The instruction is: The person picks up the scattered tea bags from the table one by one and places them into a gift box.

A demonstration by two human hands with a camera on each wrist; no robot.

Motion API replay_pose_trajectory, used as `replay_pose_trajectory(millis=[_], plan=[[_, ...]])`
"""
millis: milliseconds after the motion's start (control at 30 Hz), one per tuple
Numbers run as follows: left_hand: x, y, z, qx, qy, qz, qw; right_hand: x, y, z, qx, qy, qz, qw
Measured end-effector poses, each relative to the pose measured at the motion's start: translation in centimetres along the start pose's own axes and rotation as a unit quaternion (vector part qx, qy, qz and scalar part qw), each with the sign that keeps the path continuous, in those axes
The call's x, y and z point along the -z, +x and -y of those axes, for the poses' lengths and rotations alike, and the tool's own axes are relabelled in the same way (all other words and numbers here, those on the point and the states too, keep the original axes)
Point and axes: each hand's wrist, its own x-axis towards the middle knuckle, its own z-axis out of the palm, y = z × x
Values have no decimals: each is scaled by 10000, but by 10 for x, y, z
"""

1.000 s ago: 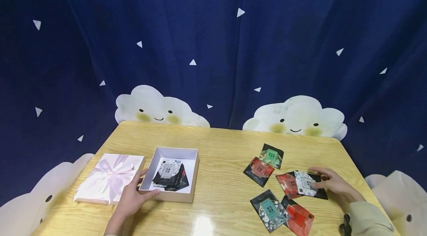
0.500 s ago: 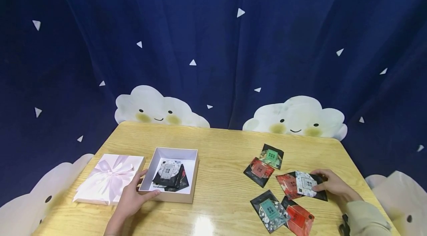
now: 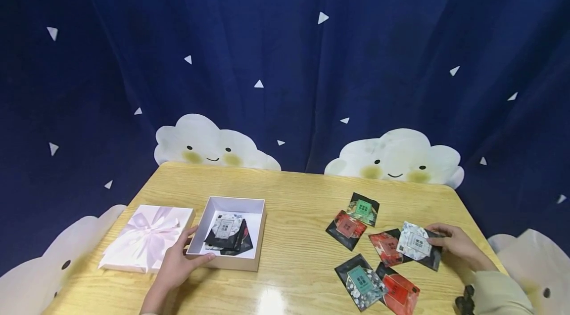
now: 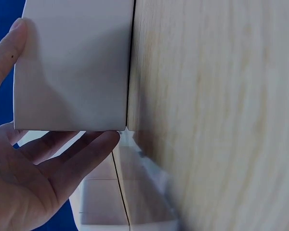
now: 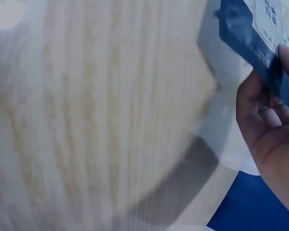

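My left hand (image 3: 173,265) holds the near left corner of an open gift box (image 3: 238,263), thumb on the front wall and fingers along the left side. Inside lie several black sachets (image 3: 225,228), the top one with a white floral print. In the left wrist view the thumb and fingers bracket the box wall (image 4: 74,67). At the right, my right hand (image 3: 458,246) pinches a white-and-black sachet (image 3: 414,242) between thumb and fingers, its right end tilted up in the right wrist view (image 5: 253,43). A red-and-black sachet (image 3: 386,247) lies just left of it, partly covered.
A pale lid with a ribbon bow (image 3: 149,236) lies left of the box. More sachets lie on the wooden table (image 3: 294,216): a green one (image 3: 362,208) overlapping a red one (image 3: 346,230), and a teal one (image 3: 360,281) partly over another red one (image 3: 399,292).
My right hand has drawn the white-and-black sachet up and slightly right, turning it and uncovering more of the red one beneath. The left hand and box stay put.
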Motion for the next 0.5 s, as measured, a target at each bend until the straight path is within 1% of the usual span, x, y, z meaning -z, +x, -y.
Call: replay_pose_trajectory(millis=[133,233,500], plan=[[-1,0,0,11,-12,-5,10000,4,-2,0,-72,386,192,9990],[-1,0,0,34,-48,5,10000,4,-3,1,-77,614,194,9979],[-1,1,0,67,-91,39,9999,3,-6,8,95,626,53,9980]])
